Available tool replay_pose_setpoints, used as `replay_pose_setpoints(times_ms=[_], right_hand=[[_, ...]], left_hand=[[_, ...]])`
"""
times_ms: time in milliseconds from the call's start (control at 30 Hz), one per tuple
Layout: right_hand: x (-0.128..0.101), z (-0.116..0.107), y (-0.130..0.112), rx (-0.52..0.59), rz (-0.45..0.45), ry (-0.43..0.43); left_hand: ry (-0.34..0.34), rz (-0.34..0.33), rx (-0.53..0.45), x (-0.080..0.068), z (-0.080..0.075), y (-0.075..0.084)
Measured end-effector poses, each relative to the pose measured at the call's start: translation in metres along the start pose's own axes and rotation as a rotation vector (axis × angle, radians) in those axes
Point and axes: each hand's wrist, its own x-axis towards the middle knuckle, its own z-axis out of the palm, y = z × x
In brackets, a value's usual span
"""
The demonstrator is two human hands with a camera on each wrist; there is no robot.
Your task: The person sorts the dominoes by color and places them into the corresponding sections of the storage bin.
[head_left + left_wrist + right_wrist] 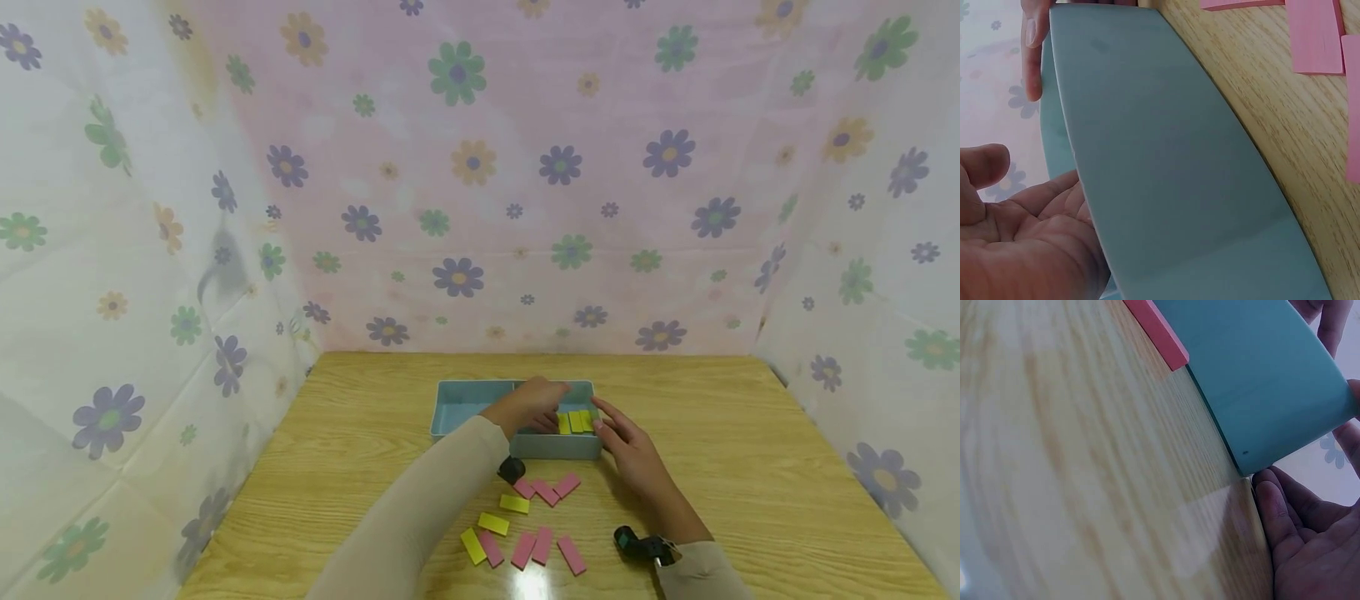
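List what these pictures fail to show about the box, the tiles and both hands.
- Box contents, head view: left hand covers the middle; only yellow tiles show.
- Left wrist view: the box wall blocks the inside.
- Right hand, right wrist view: cut off by the edge; its grip is unclear.
- Tiles on the table: too small for any markings.

Light blue tray (465,406) sitting flat at table centre, divided in two compartments. Yellow tiles (576,421) standing side by side in right compartment, at tray's 3 o'clock end.
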Motion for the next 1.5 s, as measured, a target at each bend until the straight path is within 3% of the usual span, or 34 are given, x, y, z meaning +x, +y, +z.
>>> replay_pose_setpoints(times_ms=[667, 900, 1233, 1400, 1500], right_hand=[[0.0, 0.0, 0.002, 0.004, -0.017, -0.009], [0.0, -0.002, 0.001, -0.008, -0.022, -0.01], [0.001, -0.003, -0.001, -0.007, -0.014, -0.003], [0.0, -0.001, -0.002, -0.005, 0.002, -0.002], [0.0, 0.0, -0.003, -0.005, 0.016, -0.003]], left_hand=[[-0.005, -0.011, -0.052, 0.004, 0.003, -0.002], [0.012, 0.013, -0.084, 0.001, 0.001, 0.0], [-0.031, 0.113, -0.006, -0.006, -0.005, 0.001], [-0.043, 0.224, 0.08, -0.02, -0.013, -0.006], [-0.048, 0.264, 0.072, -0.032, -0.022, -0.012]])
